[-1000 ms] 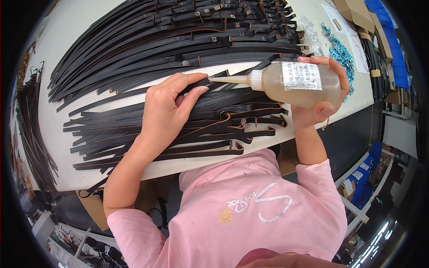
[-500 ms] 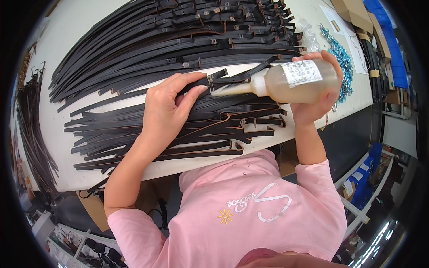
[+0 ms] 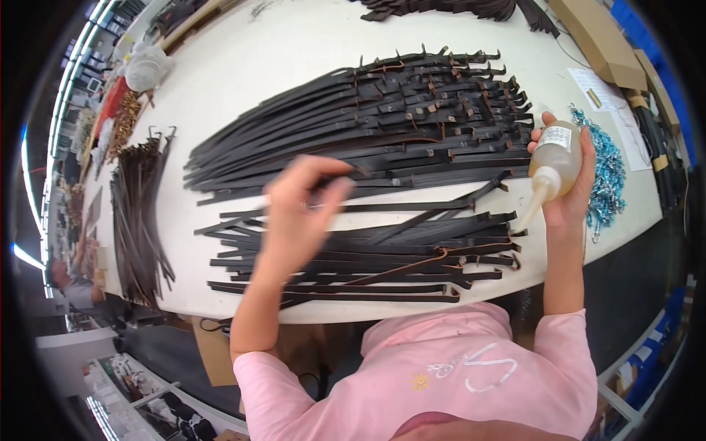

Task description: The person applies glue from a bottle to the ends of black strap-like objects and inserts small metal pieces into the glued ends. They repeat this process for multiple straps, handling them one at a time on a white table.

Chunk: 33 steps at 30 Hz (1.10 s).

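One bottle (image 3: pixel 557 156), now away from my left hand (image 3: pixel 298 206)
Right hand (image 3: pixel 579 187) wraps it; left's too blurry to tell if pinching. Dispensing looks paused.

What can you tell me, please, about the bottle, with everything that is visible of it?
The bottle is rounded and translucent, apparently plastic, with yellowish liquid inside. It carries a white label with dark writing, a whitish cap and a long, tapered, pale nozzle. The right hand grips it around the body. Its nozzle points toward the picture's lower left, near the ends of black straps; whether the tip touches one is unclear.
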Each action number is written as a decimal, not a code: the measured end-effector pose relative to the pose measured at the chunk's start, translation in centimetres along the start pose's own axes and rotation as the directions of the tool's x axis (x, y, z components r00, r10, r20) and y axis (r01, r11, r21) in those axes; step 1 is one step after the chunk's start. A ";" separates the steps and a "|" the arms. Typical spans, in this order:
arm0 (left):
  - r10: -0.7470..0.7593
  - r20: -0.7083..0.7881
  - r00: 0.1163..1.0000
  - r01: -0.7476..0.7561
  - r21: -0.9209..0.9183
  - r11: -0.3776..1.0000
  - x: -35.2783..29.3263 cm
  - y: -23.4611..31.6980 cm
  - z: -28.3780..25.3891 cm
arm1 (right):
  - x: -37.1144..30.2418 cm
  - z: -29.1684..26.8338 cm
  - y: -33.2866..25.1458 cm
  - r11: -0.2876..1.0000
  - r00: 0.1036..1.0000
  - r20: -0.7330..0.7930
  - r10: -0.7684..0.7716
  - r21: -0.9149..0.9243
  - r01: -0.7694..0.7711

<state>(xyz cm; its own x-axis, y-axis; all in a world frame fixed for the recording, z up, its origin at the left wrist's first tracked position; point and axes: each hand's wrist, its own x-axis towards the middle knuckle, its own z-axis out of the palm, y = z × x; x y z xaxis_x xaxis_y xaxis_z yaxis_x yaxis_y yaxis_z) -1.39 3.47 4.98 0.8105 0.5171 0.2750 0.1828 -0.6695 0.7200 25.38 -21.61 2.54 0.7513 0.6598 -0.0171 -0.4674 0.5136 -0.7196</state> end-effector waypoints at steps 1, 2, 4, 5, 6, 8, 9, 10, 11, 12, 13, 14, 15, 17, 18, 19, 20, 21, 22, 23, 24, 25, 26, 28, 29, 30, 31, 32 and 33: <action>0.028 -0.144 0.989 -0.024 0.031 0.999 0.8 -0.2 -2.2 | 0.1 -0.2 0.8 1.000 1.000 -0.002 -0.002 -0.005 0.002; 0.030 -0.233 0.972 -0.007 0.100 0.995 1.9 -0.2 -4.5 | 0.1 -0.6 1.4 1.000 1.000 -0.018 -0.007 -0.028 0.006; 0.121 -0.291 0.949 -0.042 0.263 0.964 3.9 0.0 -7.2 | 0.0 -1.1 1.9 0.998 0.990 -0.137 0.023 -0.061 -0.032; 0.133 -0.284 0.949 -0.047 0.290 0.956 4.7 -0.2 -7.6 | -0.1 -0.9 1.9 0.997 0.988 -0.154 0.030 -0.061 -0.040; 0.092 -0.190 0.977 -0.037 0.275 0.961 5.1 -1.2 -7.6 | -0.3 -0.6 2.0 0.997 0.985 -0.171 0.036 -0.059 -0.047; 0.039 -0.070 0.997 -0.027 0.169 0.985 5.0 -4.7 -5.9 | -0.3 -0.6 1.8 0.994 0.991 -0.128 0.047 -0.092 -0.059; 0.078 -0.013 0.997 -0.074 0.178 0.981 4.9 -6.6 -4.7 | -0.3 -0.7 1.8 0.993 0.988 -0.154 0.027 -0.112 -0.045; -0.017 0.026 1.000 0.014 0.112 0.994 4.6 -8.0 -3.2 | -0.1 -0.8 2.0 0.991 0.984 -0.180 0.007 -0.130 -0.031; -0.013 0.024 1.000 0.011 0.075 0.997 4.4 -8.8 -1.7 | -0.1 -0.7 2.1 0.988 0.978 -0.207 -0.011 -0.152 -0.022; 0.012 0.058 0.998 -0.017 0.089 0.996 4.5 -9.3 -1.1 | -0.1 -0.6 2.1 0.987 0.976 -0.218 -0.025 -0.163 -0.011; 0.035 0.095 0.995 -0.044 0.092 0.995 4.7 -9.4 -0.2 | -0.2 -0.6 2.0 0.983 0.971 -0.235 -0.041 -0.183 -0.003; 0.081 0.091 0.993 -0.091 0.113 0.989 4.9 -9.2 0.6 | -0.3 -0.5 1.9 0.979 0.967 -0.249 -0.055 -0.202 0.003; 0.125 0.088 0.988 -0.136 0.135 0.982 5.2 -8.9 1.2 | -0.4 -0.4 1.8 0.979 0.965 -0.255 -0.060 -0.202 0.008; 0.172 0.074 0.982 -0.184 0.211 0.960 5.6 -8.7 1.6 | -0.5 -0.1 1.7 0.980 0.963 -0.259 -0.071 -0.199 0.019; 0.175 0.065 0.982 -0.186 0.262 0.947 5.6 -8.8 1.7 | -0.5 -0.4 1.7 0.980 0.970 -0.237 -0.055 -0.199 0.007; 0.179 0.060 0.982 -0.189 0.314 0.930 5.7 -8.9 1.8 | -0.5 -0.7 1.6 0.981 0.975 -0.217 -0.040 -0.195 -0.003; 0.180 0.060 0.982 -0.189 0.336 0.923 5.6 -9.4 1.7 | -0.5 -1.0 1.6 0.981 0.980 -0.196 -0.024 -0.191 -0.014; 0.183 0.059 0.981 -0.192 0.356 0.914 5.3 -9.4 1.4 | -0.4 -0.9 1.8 0.982 0.981 -0.192 -0.034 -0.190 -0.003; 0.183 0.062 0.981 -0.193 0.365 0.911 4.9 -9.3 1.5 | -0.5 -0.9 1.9 0.980 0.979 -0.197 -0.044 -0.199 0.004; 0.182 0.065 0.981 -0.193 0.374 0.907 4.6 -9.2 1.4 | -0.5 -1.0 1.9 0.978 0.978 -0.202 -0.052 -0.207 0.009; 0.183 0.086 0.979 -0.202 0.402 0.893 4.6 -9.1 1.0 | -0.2 -1.3 1.8 0.976 0.985 -0.163 -0.058 -0.218 0.022; 0.225 0.074 0.972 -0.235 0.404 0.884 4.4 -8.5 0.9 | -0.3 -1.3 1.6 0.979 0.984 -0.164 -0.076 -0.201 0.042; 0.217 0.036 0.976 -0.215 0.355 0.910 4.3 -7.7 0.9 | -0.3 -1.1 1.3 0.980 0.981 -0.165 -0.103 -0.185 0.072; 0.184 -0.010 0.983 -0.176 0.257 0.950 3.5 -5.6 0.9 | -0.5 -2.5 0.2 0.982 0.982 -0.090 -0.166 -0.109 0.156; 0.184 0.066 0.981 -0.193 0.206 0.959 2.8 -4.8 1.1 | -0.5 -3.0 -0.5 0.973 0.966 -0.129 -0.223 -0.083 0.214; 0.188 0.141 0.972 -0.209 0.152 0.966 2.2 -3.9 1.6 | -0.5 -3.3 -1.2 0.960 0.945 -0.169 -0.279 -0.061 0.273; 0.196 0.211 0.958 -0.222 0.106 0.969 1.6 -3.1 2.3 | -0.4 -3.7 -1.8 0.943 0.921 -0.203 -0.332 -0.033 0.332; 0.247 0.266 0.932 -0.272 0.060 0.960 0.8 -2.4 3.8 | -0.4 -4.2 -2.2 0.947 0.945 -0.139 -0.298 0.081 0.310; 0.301 0.317 0.899 -0.321 0.010 0.947 0.1 -1.6 5.7 | -0.4 -4.4 -2.0 0.953 0.936 -0.197 -0.292 0.020 0.302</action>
<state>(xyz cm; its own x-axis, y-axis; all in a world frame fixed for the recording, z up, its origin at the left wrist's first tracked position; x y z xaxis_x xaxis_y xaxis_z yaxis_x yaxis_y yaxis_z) 1.60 1.57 0.17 0.9604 0.0943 0.2620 -0.0811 -0.8053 0.5873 28.08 -25.36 0.96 0.9313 0.3596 0.0578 -0.2280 0.6995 -0.6773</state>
